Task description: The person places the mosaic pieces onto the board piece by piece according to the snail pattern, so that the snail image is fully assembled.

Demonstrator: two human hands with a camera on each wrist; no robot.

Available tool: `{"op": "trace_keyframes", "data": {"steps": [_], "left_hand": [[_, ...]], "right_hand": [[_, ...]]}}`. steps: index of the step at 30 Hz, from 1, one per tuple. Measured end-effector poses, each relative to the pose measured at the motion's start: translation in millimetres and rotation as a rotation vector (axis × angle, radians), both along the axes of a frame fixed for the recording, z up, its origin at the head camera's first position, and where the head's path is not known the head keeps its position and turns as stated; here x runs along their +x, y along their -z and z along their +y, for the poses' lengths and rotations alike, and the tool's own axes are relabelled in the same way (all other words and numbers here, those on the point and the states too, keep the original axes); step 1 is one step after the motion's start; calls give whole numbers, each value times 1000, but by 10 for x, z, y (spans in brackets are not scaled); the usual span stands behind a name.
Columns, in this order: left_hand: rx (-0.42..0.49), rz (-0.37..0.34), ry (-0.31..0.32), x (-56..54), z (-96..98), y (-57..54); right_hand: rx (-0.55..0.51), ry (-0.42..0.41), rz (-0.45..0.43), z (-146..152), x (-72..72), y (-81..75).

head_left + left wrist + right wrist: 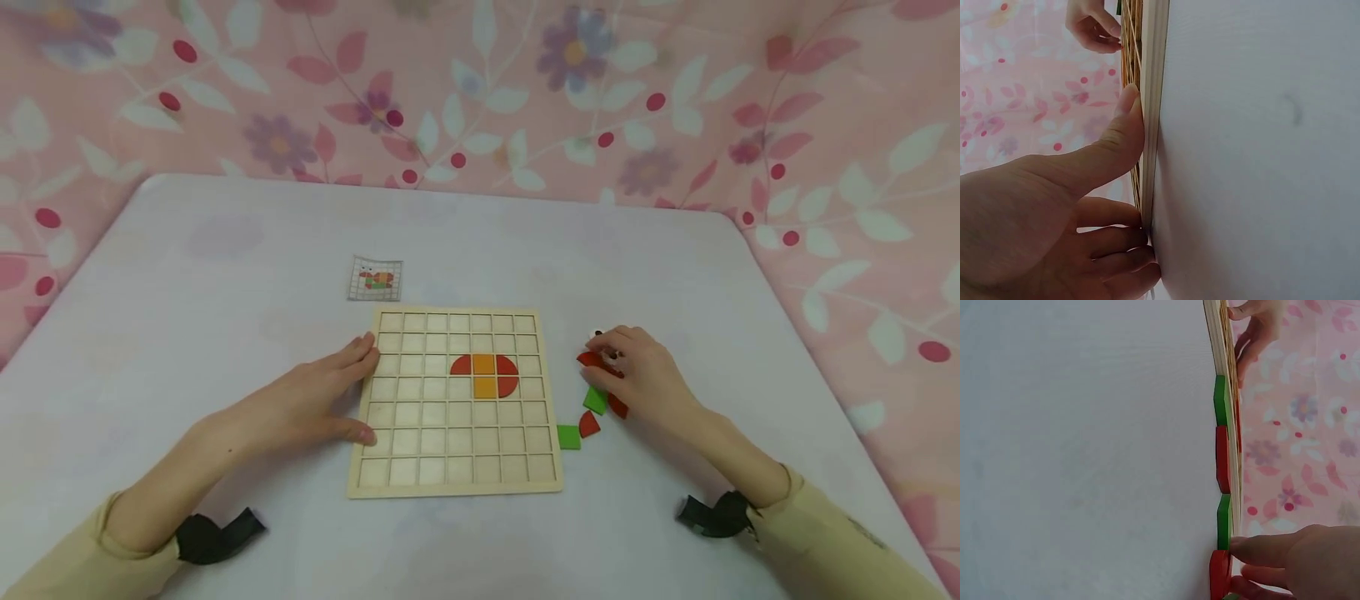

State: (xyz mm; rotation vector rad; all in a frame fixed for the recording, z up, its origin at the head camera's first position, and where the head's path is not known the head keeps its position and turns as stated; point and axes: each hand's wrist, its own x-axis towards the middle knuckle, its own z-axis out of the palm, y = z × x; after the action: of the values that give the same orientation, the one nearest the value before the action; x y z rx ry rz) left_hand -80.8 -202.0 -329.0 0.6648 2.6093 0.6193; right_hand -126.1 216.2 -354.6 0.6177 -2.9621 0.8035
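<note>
A wooden grid board (408, 417) lies flat on the table. Two orange squares (485, 387) and several red quarter-circle pieces (507, 364) sit in its cells. My left hand (300, 402) rests against the board's left edge, thumb on the rim and fingers spread along the side. To the right of the board, my right hand (648, 377) hovers low over loose pieces, thumb and index finger apart around a red piece (589, 359). Its thumb is by a green piece (1224, 519) in the right wrist view. Some pieces are partly hidden under that hand.
A small picture card (375, 279) with a coloured figure on a grid lies behind the board. Near the board's lower right edge are a green square (569, 437) and a red quarter circle (589, 424). A flowered pink cloth (480, 92) hangs behind the table.
</note>
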Motion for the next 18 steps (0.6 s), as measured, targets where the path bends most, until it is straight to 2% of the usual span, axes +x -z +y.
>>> {"op": "trace_keyframes", "data": {"steps": [5, 11, 18], "left_hand": [[-23, 7, -4, 1, 17, -5], [-16, 3, -3, 10, 13, -17], [-22, 0, -2, 5, 10, -11]], "right_hand": [[15, -47, 40, 66, -17, 24], [17, -99, 36, 24, -52, 35], [-34, -193, 68, -75, -30, -16]]}}
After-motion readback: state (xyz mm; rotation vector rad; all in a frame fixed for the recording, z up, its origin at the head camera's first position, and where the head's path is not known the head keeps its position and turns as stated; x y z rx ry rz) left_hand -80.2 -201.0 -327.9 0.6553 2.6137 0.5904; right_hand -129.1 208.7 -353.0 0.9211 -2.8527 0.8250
